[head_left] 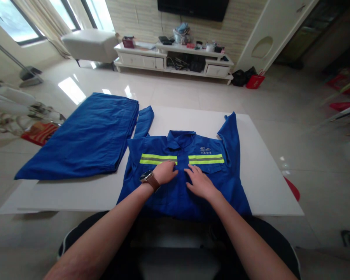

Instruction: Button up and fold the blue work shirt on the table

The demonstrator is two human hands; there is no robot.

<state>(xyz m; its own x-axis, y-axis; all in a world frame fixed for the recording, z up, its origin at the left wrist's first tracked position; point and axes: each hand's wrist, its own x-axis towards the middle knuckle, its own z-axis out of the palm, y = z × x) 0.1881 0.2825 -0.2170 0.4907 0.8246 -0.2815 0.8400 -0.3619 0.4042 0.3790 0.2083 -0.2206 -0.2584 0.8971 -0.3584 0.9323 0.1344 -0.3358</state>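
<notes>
A blue work jacket (181, 194) lies front side up on the white table (265, 175), its collar pointing away from me and its sleeves bent outward and up at both sides. Two yellow-green reflective strips cross its chest, with a small white logo above the right strip. My left hand (165, 172), with a watch on the wrist, rests on the left chest at the strip's inner end, fingers apart. Just below the right strip, my right hand (200, 182) lies on the cloth with fingers spread. Folded blue cloth (87, 136) lies left of the jacket.
Beyond the table stands a low white cabinet (140, 58) with assorted items on it. A pale bench (90, 44) is at the far left, and a red bag (254, 81) sits on the floor right of the cabinet. Wrapped items and a red patterned bag (41, 132) are at the left.
</notes>
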